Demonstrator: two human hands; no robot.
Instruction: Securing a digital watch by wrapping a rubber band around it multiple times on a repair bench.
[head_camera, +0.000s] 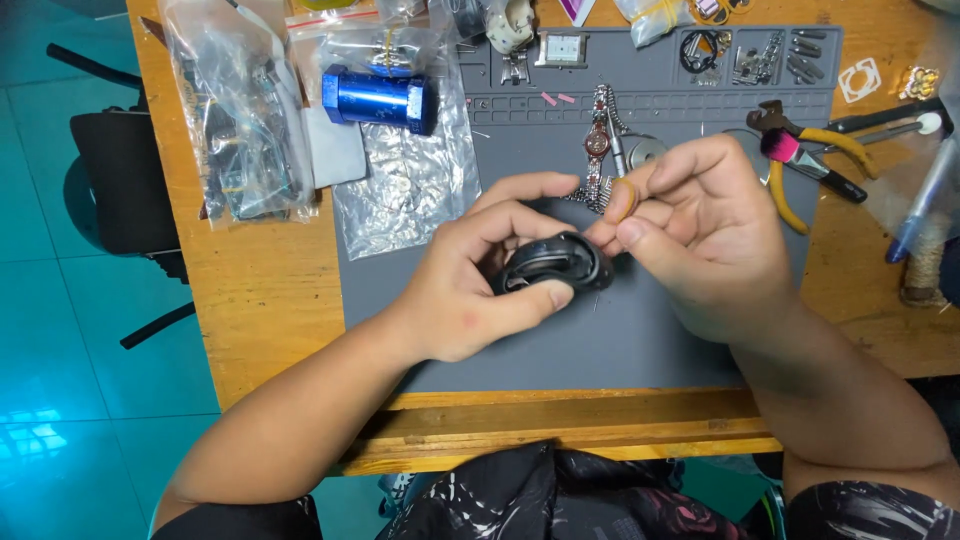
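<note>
Clamped between thumb and fingers, the left hand (470, 285) holds a black round watch case (553, 263) above the grey work mat (620, 340), near the middle of the mat and close to the front edge of the wooden table (270, 290). The right hand (700, 235) is closed, its fingertips pinched together at the case's right rim; whether a small part or tool sits between them cannot be told. A yellowish band shows on one right finger. Judged from this view, work on the case is under way and not finished: the case is off the mat and both hands are engaged on it. Behind the hands, a metal-bracelet wristwatch (597, 150) lies on the mat, untouched. Further right lie yellow-handled pliers (815, 150) and a pink-headed brush (805, 165). To the left rest a blue cylinder (378, 98) and clear plastic bags (240, 110) of parts. Small metal bits (805, 55) occupy the mat's top compartments.
</note>
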